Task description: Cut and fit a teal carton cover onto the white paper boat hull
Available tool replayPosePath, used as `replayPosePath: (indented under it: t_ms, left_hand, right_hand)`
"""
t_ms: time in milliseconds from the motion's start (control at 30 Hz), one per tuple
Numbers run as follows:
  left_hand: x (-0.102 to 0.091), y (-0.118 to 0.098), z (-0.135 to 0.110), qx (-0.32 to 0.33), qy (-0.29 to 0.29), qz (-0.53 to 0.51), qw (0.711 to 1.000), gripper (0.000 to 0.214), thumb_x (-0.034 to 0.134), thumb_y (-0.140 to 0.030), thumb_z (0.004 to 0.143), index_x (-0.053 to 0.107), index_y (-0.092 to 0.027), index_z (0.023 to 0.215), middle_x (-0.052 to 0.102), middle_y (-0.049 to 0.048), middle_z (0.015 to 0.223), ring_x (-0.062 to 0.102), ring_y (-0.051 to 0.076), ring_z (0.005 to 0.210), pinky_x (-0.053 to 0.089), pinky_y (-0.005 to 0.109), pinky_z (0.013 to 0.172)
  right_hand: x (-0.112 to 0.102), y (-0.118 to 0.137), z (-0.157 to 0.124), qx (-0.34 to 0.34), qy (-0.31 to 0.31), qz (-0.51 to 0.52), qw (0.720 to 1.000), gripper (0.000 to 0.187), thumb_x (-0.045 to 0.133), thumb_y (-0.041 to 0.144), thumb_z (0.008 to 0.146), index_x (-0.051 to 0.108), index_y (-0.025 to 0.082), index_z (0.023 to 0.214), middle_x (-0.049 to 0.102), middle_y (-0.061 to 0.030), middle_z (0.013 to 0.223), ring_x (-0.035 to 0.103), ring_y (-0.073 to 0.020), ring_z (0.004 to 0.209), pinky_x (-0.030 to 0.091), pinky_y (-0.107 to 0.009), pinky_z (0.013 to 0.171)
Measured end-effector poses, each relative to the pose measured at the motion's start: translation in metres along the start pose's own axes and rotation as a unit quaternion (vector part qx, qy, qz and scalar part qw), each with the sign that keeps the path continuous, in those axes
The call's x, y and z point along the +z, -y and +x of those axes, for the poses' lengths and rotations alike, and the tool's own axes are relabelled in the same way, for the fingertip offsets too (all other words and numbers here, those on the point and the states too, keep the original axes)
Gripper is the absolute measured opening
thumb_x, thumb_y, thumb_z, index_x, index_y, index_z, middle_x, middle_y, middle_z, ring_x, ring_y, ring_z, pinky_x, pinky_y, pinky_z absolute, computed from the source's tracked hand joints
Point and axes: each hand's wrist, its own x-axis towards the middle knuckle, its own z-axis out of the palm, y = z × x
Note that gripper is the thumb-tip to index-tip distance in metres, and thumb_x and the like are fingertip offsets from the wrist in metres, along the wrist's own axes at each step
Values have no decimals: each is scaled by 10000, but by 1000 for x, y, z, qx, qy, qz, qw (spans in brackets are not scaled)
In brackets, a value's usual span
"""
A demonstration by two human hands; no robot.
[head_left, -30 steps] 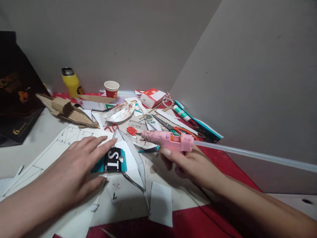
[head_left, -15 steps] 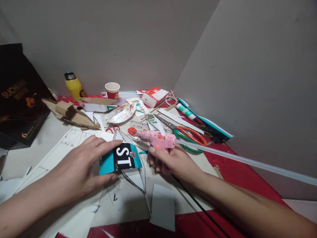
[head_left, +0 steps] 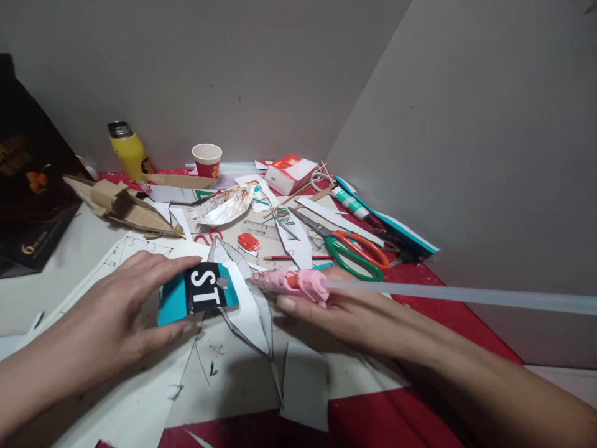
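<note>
Between thumb and fingers, my left hand (head_left: 135, 305) grips a teal and black piece of card (head_left: 204, 289) with white letters "ST". Under and beside that card lies a boat-shaped white paper piece (head_left: 249, 320) with dark edges. My right hand (head_left: 340, 314) is wrapped round a pink hot glue gun (head_left: 298, 283), whose nozzle points left at the boat-shaped piece. Whether the nozzle touches it I cannot tell. A long translucent glue stick (head_left: 448, 295) sticks out of the gun's back, to the right. A grey-white card rectangle (head_left: 305, 386) lies in front.
Scissors (head_left: 359, 252), a pencil (head_left: 275, 257), a ruler (head_left: 261, 229) and card scraps lie beyond my hands. Farther back are a cardboard boat (head_left: 121, 205), a yellow bottle (head_left: 128, 152), a paper cup (head_left: 207, 160) and a red-white box (head_left: 290, 174). A dark bag (head_left: 32, 180) stands left.
My left hand has moved left with the card, baring more of the boat-shaped piece. The glue gun has come down and turned, its nozzle now nearer that piece.
</note>
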Motion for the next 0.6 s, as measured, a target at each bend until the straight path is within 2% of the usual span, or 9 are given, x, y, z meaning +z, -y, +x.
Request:
replayPosePath:
  t_ms: [100,267,333,400,467,533,600]
  left_hand:
    - [3,-3,2,-1,17,6,1000,626,650,-531,774,488,-333,1345,618,84,1237,585,329,1084,514,458,857]
    - [5,-6,2,-14,55,6,998,576,623,-465,815,498,-274,1344,624,96,1246,589,325,1093,504,466,877]
    - [7,-6,1,-11,44,-10,999,563,629,-500,801,531,-280,1310,654,88,1210,618,324,1049,516,454,853]
    - [6,-8,1,-8,25,-28,999,549,630,-522,795,542,-309,1293,667,68,1207,634,320,1038,524,435,843]
    - [2,-12,2,-7,3,-44,999,541,640,-521,790,536,-356,1294,657,32,1244,627,313,1073,522,414,862]
    - [-4,-18,7,0,-13,-54,998,556,670,-518,765,538,-393,1291,648,-3,1267,618,308,1095,519,392,877]
    - [-9,-26,16,4,-16,-57,998,564,690,-529,738,565,-392,1270,664,-9,1241,631,306,1061,527,373,849]
  right_hand:
    - [1,-1,3,-7,35,-68,997,284,618,355,873,719,322,1136,719,5,1150,612,-298,1132,428,-411,1041]
    - [2,-3,5,-16,23,-90,996,360,549,378,913,645,325,1256,615,18,1335,517,-294,1266,332,-448,1118]
    - [3,-5,6,-2,-7,-84,996,365,537,409,911,650,319,1246,641,14,1293,542,-280,1235,371,-431,1090]
    - [5,-7,8,30,-58,-68,996,325,557,429,885,711,286,1133,729,-14,1076,640,-259,1056,506,-371,927]
    - [9,-9,10,73,-102,-30,992,280,577,442,856,746,226,909,722,-23,756,674,-206,753,549,-280,641]
    - [13,-10,14,120,-122,34,985,312,583,458,835,681,186,717,633,-8,573,590,-140,518,449,-211,426]
    - [17,-12,18,150,-131,92,976,325,603,461,812,616,170,667,606,-4,555,522,-97,428,368,-177,351]
